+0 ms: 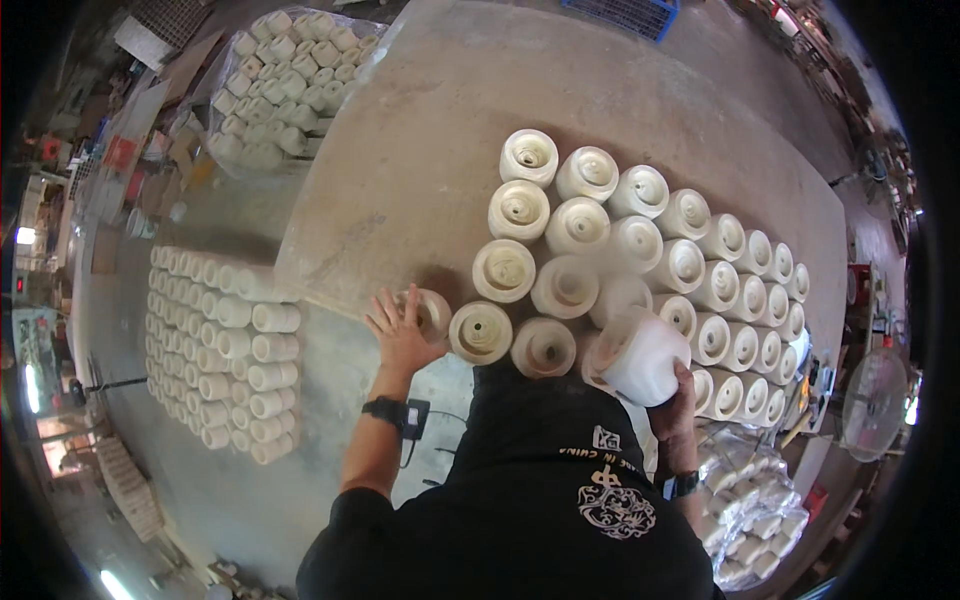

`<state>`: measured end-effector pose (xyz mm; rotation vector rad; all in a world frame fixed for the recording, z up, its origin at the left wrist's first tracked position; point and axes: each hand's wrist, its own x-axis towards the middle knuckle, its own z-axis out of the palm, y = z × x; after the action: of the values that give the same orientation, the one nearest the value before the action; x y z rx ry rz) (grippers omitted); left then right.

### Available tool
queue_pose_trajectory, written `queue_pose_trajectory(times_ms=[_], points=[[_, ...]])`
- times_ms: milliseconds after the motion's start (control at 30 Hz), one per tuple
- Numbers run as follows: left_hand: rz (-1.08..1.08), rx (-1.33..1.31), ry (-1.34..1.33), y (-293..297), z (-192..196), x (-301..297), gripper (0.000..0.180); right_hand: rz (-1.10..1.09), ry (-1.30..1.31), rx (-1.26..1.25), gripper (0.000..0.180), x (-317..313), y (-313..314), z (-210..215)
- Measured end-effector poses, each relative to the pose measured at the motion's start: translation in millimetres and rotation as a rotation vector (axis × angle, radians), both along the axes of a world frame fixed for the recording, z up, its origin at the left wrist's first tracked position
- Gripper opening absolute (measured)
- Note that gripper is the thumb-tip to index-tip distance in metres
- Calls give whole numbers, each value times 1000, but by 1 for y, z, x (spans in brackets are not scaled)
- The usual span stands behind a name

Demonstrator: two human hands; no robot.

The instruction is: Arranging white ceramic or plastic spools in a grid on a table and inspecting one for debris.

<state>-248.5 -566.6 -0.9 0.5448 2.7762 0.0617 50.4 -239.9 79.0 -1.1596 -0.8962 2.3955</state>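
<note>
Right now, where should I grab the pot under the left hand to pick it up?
Grip the pot around its round outer wall, coming from the table's near edge. It stands open end up at the row's left end, so its left and near sides are free. The left hand already rests there.

Pottery workshop — rows of unfired clay pots (640, 250), dusty worktable (420, 150)

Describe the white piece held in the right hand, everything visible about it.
The white piece is a smooth, matte, tapered pot-like form that looks like unglazed ceramic or plaster. It is tilted, lifted above the table edge beside rows of similar cream pieces. The right hand grips it from below; nothing else clearly touches it.
</note>
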Motion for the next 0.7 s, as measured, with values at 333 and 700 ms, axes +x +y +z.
queue_pose_trajectory(times_ms=[333, 700], points=[[-524, 1071, -696, 142, 93, 71, 120, 288, -1, 26, 74, -36, -14, 17], [-263, 793, -15, 121, 111, 11, 114, 386, 25, 387, 80, -40, -17, 23]])
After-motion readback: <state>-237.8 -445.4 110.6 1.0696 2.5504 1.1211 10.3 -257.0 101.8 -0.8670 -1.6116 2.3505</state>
